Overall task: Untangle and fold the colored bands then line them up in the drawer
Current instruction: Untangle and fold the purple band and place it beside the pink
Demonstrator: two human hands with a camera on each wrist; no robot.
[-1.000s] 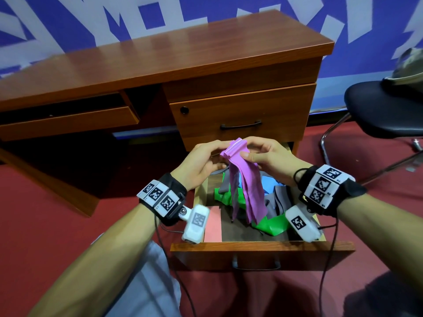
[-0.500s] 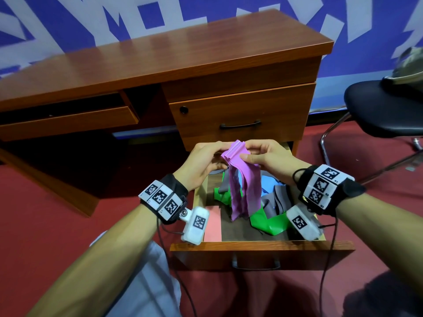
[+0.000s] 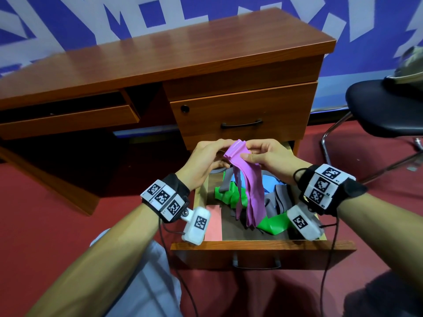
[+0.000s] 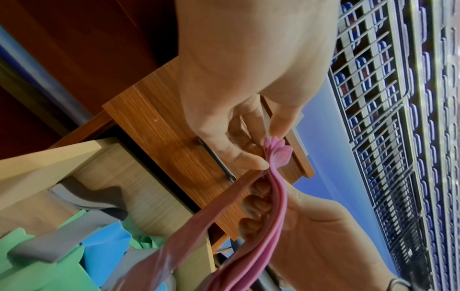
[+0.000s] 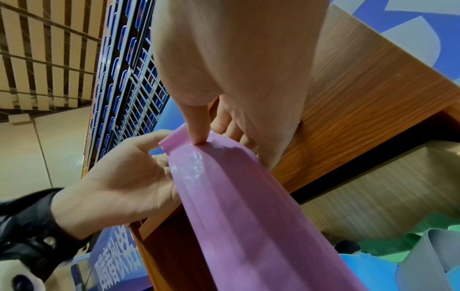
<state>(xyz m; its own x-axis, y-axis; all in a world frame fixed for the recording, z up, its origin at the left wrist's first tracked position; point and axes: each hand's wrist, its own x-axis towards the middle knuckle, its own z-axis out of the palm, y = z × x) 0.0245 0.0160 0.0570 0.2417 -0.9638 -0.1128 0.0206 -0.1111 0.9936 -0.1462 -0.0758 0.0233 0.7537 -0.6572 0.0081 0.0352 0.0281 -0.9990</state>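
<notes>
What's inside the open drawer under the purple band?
In the drawer lie tangled green bands, grey bands, a blue one and a flat pink one. The hanging purple band and both wrists cover whatever lies beneath them.

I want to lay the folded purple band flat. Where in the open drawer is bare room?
The bare drawer floor lies between the flat pink folded band at the left wall and the green band. The back and right are crowded with tangled green, blue band and grey bands.
</notes>
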